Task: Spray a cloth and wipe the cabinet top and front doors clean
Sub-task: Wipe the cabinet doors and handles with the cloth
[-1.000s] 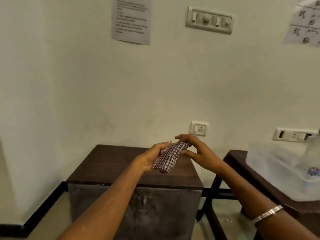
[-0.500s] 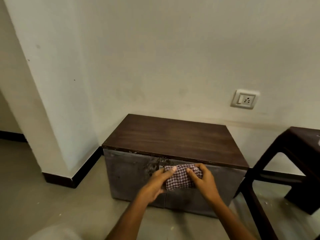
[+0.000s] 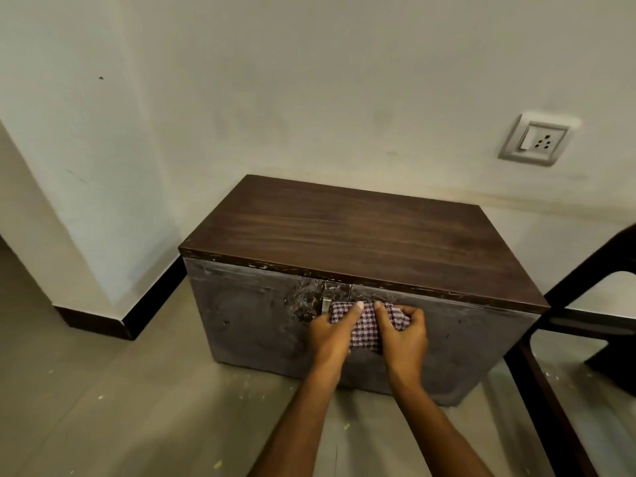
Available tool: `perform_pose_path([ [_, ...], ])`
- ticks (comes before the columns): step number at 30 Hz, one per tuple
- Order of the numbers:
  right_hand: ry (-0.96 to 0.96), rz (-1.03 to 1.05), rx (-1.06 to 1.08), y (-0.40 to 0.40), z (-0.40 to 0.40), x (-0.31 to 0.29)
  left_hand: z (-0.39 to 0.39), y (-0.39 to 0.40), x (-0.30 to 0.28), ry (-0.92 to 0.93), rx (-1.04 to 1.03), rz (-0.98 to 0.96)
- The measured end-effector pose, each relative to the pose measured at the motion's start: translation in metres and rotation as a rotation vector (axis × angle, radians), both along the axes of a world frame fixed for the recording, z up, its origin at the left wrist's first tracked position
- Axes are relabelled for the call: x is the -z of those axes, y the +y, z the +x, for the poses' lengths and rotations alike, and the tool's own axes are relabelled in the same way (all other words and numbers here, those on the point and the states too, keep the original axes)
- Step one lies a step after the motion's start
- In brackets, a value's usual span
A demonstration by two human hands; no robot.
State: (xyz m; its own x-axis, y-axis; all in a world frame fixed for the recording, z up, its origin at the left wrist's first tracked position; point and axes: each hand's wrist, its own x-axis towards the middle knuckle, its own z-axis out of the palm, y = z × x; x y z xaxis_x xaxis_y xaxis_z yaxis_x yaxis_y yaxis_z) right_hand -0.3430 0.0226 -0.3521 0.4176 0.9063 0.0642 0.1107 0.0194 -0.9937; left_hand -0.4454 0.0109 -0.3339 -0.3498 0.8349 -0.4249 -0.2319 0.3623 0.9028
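Head view: wiping the front doors (image 3: 261, 321) looks to be the step in hand. Both hands hold the cloth (image 3: 366, 327) flat against the cabinet (image 3: 344, 232) front, just under its top edge at the door seam, left hand (image 3: 330, 333) and right hand (image 3: 404, 339) clasping its sides. Next move likely calls for firm sideways strokes across each door.

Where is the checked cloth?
The checked cloth is pressed against the cabinet's front doors, near the top middle, between the left hand and right hand.
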Motion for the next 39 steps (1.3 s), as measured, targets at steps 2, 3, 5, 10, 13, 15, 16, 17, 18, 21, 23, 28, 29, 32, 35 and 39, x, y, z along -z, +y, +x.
perform_pose_path([
  [2,-0.016,-0.001,0.021,0.001,-0.002,0.000,0.005,0.002,0.003,-0.007,-0.056,-0.036],
  [3,-0.038,-0.003,0.025,0.000,-0.003,0.000,0.007,0.002,0.004,-0.028,-0.075,-0.047],
  [5,-0.050,-0.032,0.014,-0.004,-0.005,0.005,0.008,0.000,0.009,-0.075,-0.097,-0.065],
  [10,-0.015,-0.071,-0.047,-0.017,-0.004,0.023,0.007,-0.009,0.020,-0.160,-0.083,-0.088],
  [13,-0.026,-0.040,-0.025,-0.012,-0.005,0.015,0.006,-0.008,0.017,-0.207,-0.080,-0.092],
  [15,-0.029,-0.007,-0.024,-0.005,-0.005,0.005,0.005,-0.004,0.014,-0.256,-0.063,-0.083],
  [16,-0.032,0.005,-0.026,-0.002,-0.005,0.002,0.005,-0.002,0.014,-0.268,-0.057,-0.076],
  [17,-0.034,0.010,-0.031,-0.001,-0.004,0.002,0.004,-0.001,0.015,-0.273,-0.053,-0.072],
  [18,-0.035,0.005,-0.036,-0.001,-0.004,0.004,0.004,-0.001,0.017,-0.273,-0.047,-0.073],
  [21,0.004,-0.037,-0.058,-0.009,-0.002,0.023,0.003,-0.004,0.028,-0.255,-0.036,-0.094],
  [23,0.061,-0.086,-0.072,-0.014,0.000,0.038,0.002,-0.006,0.035,-0.218,-0.026,-0.125],
  [28,0.159,-0.157,-0.120,-0.012,0.006,0.050,-0.001,-0.005,0.041,-0.184,-0.009,-0.133],
  [29,0.165,-0.145,-0.150,-0.013,0.008,0.050,-0.003,-0.004,0.040,-0.187,-0.001,-0.120],
  [32,0.119,-0.117,-0.238,-0.020,0.011,0.049,-0.007,-0.001,0.043,-0.218,0.024,-0.102],
  [35,0.031,-0.113,-0.198,-0.015,0.011,0.049,-0.007,-0.002,0.048,-0.273,0.040,-0.097],
  [39,-0.096,-0.157,-0.095,-0.005,0.005,0.051,-0.005,0.001,0.054,-0.269,0.026,-0.080],
])
